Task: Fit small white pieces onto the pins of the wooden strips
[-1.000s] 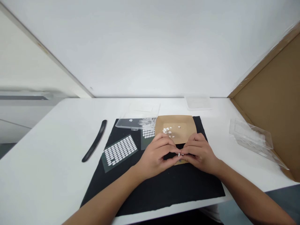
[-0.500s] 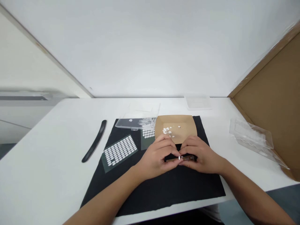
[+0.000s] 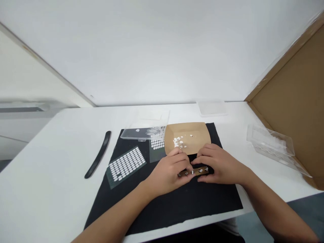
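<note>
A narrow brown strip carrying several small shiny and white pieces lies low over a black mat. My left hand is closed, thumb and fingertips pinched on the strip's left and middle part beside a small silvery piece. Around the right end of the strip, my right hand has its thumb and fingers apart, and I see no grip there. Just beyond both hands is a brown paper tray with several small white bits in it.
Two sheets of white oval stickers, one nearer and one farther, lie left of my hands. A clear case overlaps the farther sheet. A dark curved nail file rests at left; clear boxes stand right beside a cardboard panel.
My right thumb and fingers have parted from the pinch at the strip's middle and drawn slightly right, uncovering more of the strip. My left hand keeps its pinch. The view has shifted slightly.
</note>
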`<state>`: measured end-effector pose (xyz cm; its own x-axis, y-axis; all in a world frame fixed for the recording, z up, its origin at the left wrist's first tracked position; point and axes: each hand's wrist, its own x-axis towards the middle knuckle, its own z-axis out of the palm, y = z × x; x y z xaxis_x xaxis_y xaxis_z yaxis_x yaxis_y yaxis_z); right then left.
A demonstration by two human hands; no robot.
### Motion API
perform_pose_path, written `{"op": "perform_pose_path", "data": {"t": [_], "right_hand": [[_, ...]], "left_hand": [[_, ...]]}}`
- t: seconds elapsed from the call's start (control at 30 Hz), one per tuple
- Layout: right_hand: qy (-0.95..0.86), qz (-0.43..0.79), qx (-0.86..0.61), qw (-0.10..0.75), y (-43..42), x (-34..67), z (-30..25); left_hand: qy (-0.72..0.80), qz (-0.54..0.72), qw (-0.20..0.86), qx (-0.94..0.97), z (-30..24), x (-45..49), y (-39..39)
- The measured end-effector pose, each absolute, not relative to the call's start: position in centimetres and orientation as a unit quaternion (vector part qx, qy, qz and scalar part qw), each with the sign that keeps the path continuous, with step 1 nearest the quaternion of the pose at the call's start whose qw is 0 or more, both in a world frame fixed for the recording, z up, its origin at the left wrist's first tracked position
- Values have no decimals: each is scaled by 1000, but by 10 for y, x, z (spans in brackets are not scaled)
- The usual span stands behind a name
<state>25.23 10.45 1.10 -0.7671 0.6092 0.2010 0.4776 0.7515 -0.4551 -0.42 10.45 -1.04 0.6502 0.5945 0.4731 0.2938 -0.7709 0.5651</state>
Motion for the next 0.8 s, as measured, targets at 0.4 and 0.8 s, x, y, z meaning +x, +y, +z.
{"op": "perform_pose_path", "data": {"t": [0.4, 0.8], "right_hand": [[-927, 187, -293, 142, 103, 249, 8], [-926, 203, -292, 131, 104, 249, 7]], "left_hand": [[271, 313, 222, 883, -14, -2, 102], [274, 333, 258, 864, -8, 2, 98]]}}
